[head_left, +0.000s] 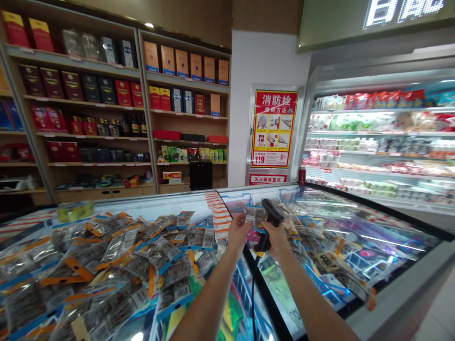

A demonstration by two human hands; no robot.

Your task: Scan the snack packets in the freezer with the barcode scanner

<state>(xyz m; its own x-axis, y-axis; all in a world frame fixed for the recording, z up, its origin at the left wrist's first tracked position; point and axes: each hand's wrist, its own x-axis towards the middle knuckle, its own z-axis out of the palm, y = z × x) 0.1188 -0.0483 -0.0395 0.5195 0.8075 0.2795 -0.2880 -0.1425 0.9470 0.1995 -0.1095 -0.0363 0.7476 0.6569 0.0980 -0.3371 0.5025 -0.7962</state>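
Note:
My left hand (237, 234) pinches a small clear snack packet (253, 215) by its left side, with a printed label facing me. Wrapped in my right hand (279, 240) is a black handheld barcode scanner (272, 213); its head is up beside the packet, and its cable (253, 298) hangs down toward me. Both hands are over the dark frame between two freezer lids. To the left, a large pile of similar packets (121, 255) with blue and orange edges covers the glass. A smaller pile of packets (316, 237) lies to the right.
The chest freezer's glass top (384, 227) has a dark rim and shows blue baskets beneath. Orange-striped paper (217, 215) lies by the divider. Behind are shelves of boxed goods (177, 61), a red fire-hydrant poster (272, 128) and a lit refrigerated display (384, 151).

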